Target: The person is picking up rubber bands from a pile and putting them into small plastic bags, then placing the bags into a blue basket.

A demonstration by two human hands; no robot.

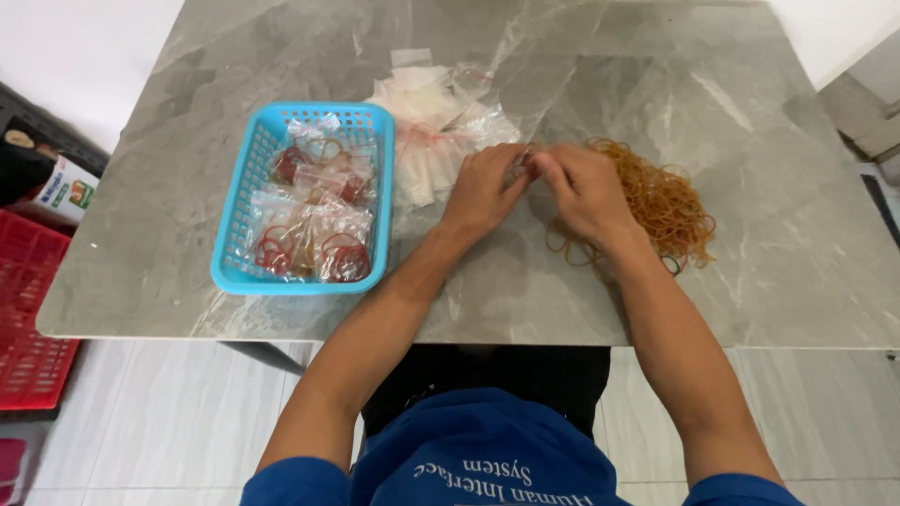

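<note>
Meeting over the grey marble table (750, 244), the left hand (483, 187) and the right hand (586, 192) come together fingertip to fingertip. Between the fingertips sits a small clear plastic bag (525, 161), pinched from both sides; it is mostly hidden by the fingers, so what it holds cannot be told. Both hands are curled in a light pinch, neither clenched nor flat.

Just beyond and to the outer side of the right hand lies a loose heap of tan rubber bands (666, 201), spread on the table and partly covered by the right wrist. A few bands stray out under that hand toward the person.

Just beyond the left hand, touching its far side, is a stack of empty clear bags (427, 122) fanned across the tabletop. Farther to the outer side of the left hand stands a light blue plastic basket (239, 187) with a slotted wall. Inside it lie filled bags (314, 225), each holding red and tan bands.

Off the table edge, well away on the left hand's side, a red crate (28, 328) stands on the floor.
</note>
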